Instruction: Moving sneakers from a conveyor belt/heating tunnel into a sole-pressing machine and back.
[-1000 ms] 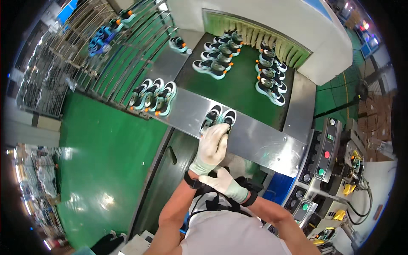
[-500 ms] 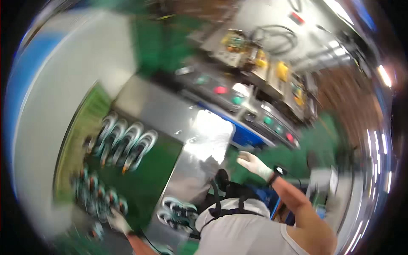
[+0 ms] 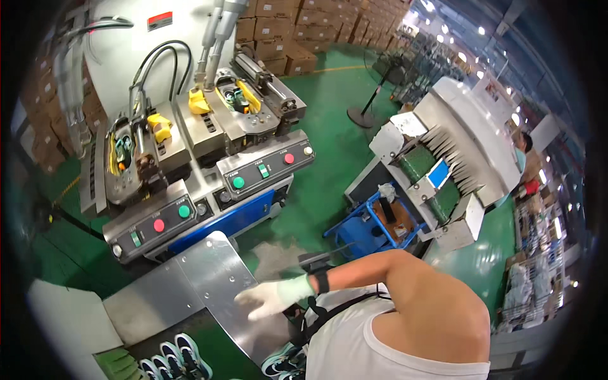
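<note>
My right hand (image 3: 269,299), in a white glove with a black band at the wrist, hovers over or rests on a shiny metal tabletop (image 3: 218,269); I cannot tell if it touches. Its fingers are apart and nothing is in them. A pair of dark shoes with white soles (image 3: 278,361) sits just below this hand, partly hidden by my body. Further left, several dark shoes with pale soles (image 3: 180,358) stand in a row on a green surface. My left hand is out of view.
A two-station machine (image 3: 215,126) with yellow clamps, shoes in its fixtures and a button panel (image 3: 266,168) stands ahead. At right is a conveyor machine (image 3: 443,177) with hanging strips, beside a blue cart (image 3: 364,231). A stand fan (image 3: 364,116) and stacked cartons (image 3: 272,28) are behind.
The view has swung right, so the machine now lies to the left and the conveyor machine shows. My left hand, earlier at the shoes, has left the picture. My right hand is now over the metal tabletop.
</note>
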The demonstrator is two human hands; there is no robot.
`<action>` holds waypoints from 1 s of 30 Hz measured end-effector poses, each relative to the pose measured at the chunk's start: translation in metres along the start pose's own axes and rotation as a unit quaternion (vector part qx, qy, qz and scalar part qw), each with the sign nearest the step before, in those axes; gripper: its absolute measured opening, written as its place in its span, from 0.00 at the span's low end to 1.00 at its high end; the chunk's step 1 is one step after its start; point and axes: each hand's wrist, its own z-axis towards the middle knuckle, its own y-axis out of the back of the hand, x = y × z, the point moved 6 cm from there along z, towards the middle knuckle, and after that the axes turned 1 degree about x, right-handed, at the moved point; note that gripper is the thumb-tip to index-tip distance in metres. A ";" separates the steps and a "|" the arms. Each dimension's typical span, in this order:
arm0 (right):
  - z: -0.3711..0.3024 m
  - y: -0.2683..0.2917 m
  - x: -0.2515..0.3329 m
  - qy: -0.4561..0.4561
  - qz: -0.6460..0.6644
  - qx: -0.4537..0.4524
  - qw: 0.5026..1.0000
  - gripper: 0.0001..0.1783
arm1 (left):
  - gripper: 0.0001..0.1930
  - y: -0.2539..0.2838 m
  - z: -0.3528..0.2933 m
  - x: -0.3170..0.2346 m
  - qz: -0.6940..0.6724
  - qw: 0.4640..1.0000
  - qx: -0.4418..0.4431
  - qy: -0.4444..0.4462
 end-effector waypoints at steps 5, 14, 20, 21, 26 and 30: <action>0.033 0.015 0.058 0.147 -0.134 -0.045 0.979 0.44 | 0.05 -0.154 0.104 -0.098 0.031 0.977 0.106 -0.184; -0.088 0.323 -0.058 0.095 0.251 -0.272 0.924 0.31 | 0.24 -0.450 0.245 -0.421 -0.122 0.839 0.278 -0.452; -0.186 0.346 -0.157 0.108 0.566 -0.433 0.693 0.40 | 0.28 -0.711 0.406 -0.408 -0.034 0.948 0.223 -0.225; -0.196 0.350 -0.155 0.128 0.569 -0.457 0.672 0.41 | 0.28 -0.755 0.418 -0.400 0.019 0.957 0.259 -0.127; -0.215 0.351 -0.164 0.144 0.590 -0.525 0.596 0.54 | 0.36 -0.864 0.452 -0.364 0.184 0.949 0.244 -0.073; -0.187 0.398 -0.131 0.111 0.532 -0.537 0.646 0.45 | 0.19 -0.827 0.499 -0.359 0.062 0.928 0.366 -0.033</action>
